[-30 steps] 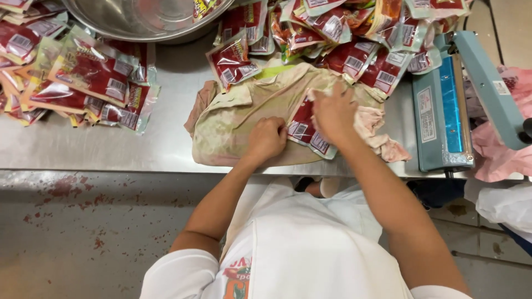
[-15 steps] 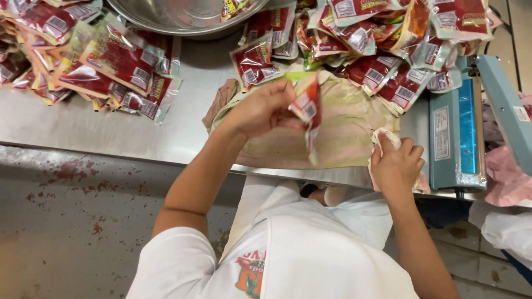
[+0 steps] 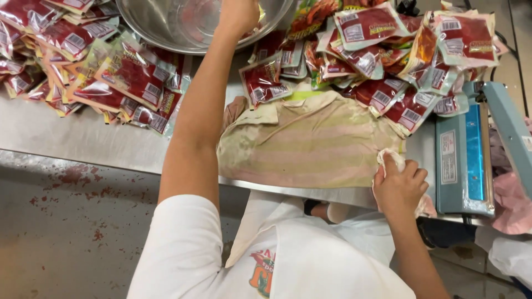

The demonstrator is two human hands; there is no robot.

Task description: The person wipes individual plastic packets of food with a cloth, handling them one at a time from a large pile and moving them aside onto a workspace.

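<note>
Left hand [image 3: 238, 14] raised over rim of steel bowl [image 3: 166, 33] at top edge, fingers cut off by frame; open or closed cannot be told, nothing seen held. Left of forearm: heap of red sauce pouches [image 3: 94, 72], lying flat and overlapped on steel table [image 3: 66, 138], well apart from both hands. Centre: striped beige cloth [image 3: 310, 144] spread flat on table, long axis running left to right, near edge overhanging table front. Beyond cloth: second heap of red pouches [image 3: 388, 55], several lapping onto cloth's far edge and right corner. Right hand [image 3: 399, 185] at cloth's near right corner, fingers curled shut on crumpled white rag [image 3: 388, 160], rag pressed at cloth edge. Just beside right hand, further right: blue-green heat sealer [image 3: 465, 160], long axis front to back, arm raised. Pink cloth [image 3: 510, 199] at far right edge.
</note>
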